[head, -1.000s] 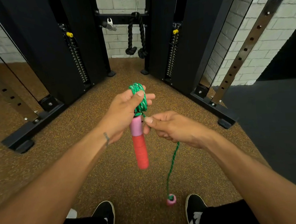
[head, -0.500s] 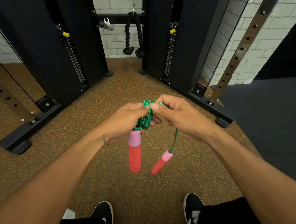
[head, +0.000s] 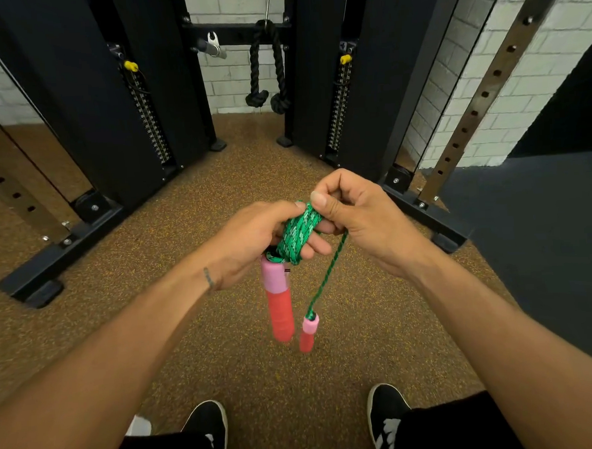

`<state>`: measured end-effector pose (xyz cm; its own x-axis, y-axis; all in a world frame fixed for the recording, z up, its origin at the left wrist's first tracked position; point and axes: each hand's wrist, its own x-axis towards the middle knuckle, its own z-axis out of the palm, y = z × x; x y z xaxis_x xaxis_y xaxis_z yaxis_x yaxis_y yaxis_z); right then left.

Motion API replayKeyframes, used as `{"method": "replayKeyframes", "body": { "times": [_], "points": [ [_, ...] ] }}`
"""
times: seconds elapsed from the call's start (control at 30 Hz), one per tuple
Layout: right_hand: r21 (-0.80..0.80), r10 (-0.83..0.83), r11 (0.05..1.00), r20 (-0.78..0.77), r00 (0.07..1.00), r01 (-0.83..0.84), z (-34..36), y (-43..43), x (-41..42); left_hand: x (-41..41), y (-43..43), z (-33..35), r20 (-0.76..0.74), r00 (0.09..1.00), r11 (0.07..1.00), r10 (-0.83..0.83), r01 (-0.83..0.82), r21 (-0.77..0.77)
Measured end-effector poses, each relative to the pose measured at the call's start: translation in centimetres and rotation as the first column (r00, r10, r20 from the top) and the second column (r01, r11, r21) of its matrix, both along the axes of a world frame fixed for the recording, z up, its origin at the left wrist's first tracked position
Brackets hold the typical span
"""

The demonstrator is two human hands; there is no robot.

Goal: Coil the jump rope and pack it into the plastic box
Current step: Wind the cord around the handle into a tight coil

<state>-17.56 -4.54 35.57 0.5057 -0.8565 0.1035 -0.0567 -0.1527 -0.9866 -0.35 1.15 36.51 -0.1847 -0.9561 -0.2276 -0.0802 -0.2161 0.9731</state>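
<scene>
Your left hand [head: 254,240] grips the jump rope's coil [head: 298,234], which is wound round its fingers [head: 318,249] so the loops can't slip. At the coil's top your right hand [head: 363,220] pinches the loose strand [head: 328,274], I'd judge to lay another turn. The first handle [head: 278,304] hangs straight below the coil. The second handle [head: 309,333] dangles beside it on the short remaining strand. The plastic box isn't in view.

One view: head-worn wide-angle camera, facing forward and down. Left hand [head: 251,240] and right hand [head: 366,224] close, at centre; shoes [head: 209,424] at 6 o'clock edge; weight machine [head: 109,96] farther, 12 o'clock.
</scene>
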Motion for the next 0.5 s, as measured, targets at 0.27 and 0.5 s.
{"method": "replayKeyframes", "body": {
  "times": [0.27, 0.5],
  "points": [
    [0.136, -0.015, 0.991, 0.008, 1.000, 0.014, -0.22, -0.17, -0.06, 0.14, 0.10, -0.08, -0.082, 0.994, 0.998, -0.067, 0.066, -0.022],
    [0.150, 0.002, 0.989, -0.006, 1.000, -0.001, -0.82, -0.20, 0.22, 0.11, 0.31, -0.19, -0.114, 0.992, 0.999, -0.053, 0.051, -0.017]
  ]
}}
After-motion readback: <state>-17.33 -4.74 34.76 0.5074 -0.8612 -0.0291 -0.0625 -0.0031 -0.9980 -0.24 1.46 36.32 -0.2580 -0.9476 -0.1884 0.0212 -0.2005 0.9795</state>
